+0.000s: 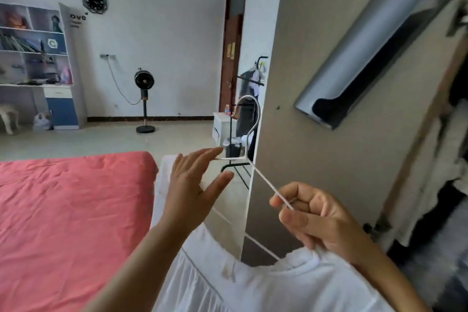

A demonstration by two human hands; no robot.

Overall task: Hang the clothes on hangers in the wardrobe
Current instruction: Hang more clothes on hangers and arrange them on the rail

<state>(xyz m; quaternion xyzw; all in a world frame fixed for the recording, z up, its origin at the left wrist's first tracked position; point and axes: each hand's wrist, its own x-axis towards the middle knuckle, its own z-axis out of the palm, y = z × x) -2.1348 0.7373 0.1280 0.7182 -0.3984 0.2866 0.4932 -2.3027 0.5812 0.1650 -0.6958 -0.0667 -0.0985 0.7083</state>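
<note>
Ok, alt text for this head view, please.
A right hand pinches a white wire hanger and holds a white garment, while the open left hand touches the hanger's other end. A red bed lies left, a wardrobe door right.

white plastered walls enclose a pale tiled floor. a black round wall clock hangs above a white-and-blue shelving unit with a desk at far left. a black pedestal fan stands by the wall, a dark brown wooden door beside it. a coral-red quilted bed fills the foreground.
</note>
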